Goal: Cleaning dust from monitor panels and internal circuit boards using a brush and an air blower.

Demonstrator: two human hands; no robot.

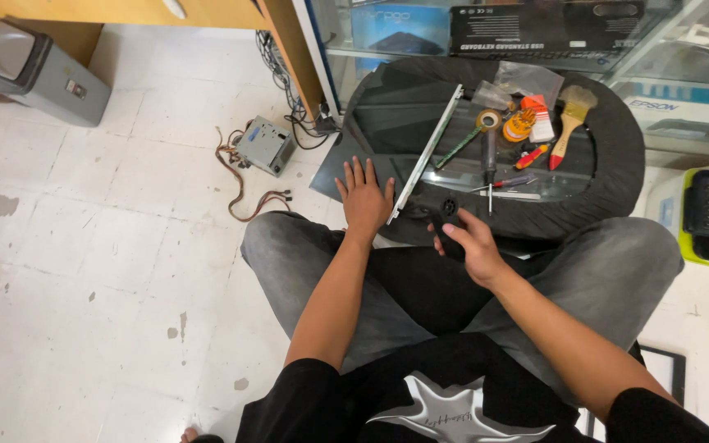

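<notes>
Left hand (363,197) flat, fingers spread, on dark glass panel (387,123) atop round black desk (617,176); right hand (471,242) clamped around black handle-shaped tool (446,220) at panel's near edge.

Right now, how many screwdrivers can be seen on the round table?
2. A dark-handled screwdriver stands out at the table's middle; a red-handled screwdriver lies right of its tip. The red-and-yellow tool may be a third; its tip is unclear.

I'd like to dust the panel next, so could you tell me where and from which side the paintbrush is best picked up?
Grip the paintbrush by its red handle, coming from the person's right hand side. The handle's end points toward the person and lies bare on the round table, while the bristles point away, close to the orange tape roll.
</notes>
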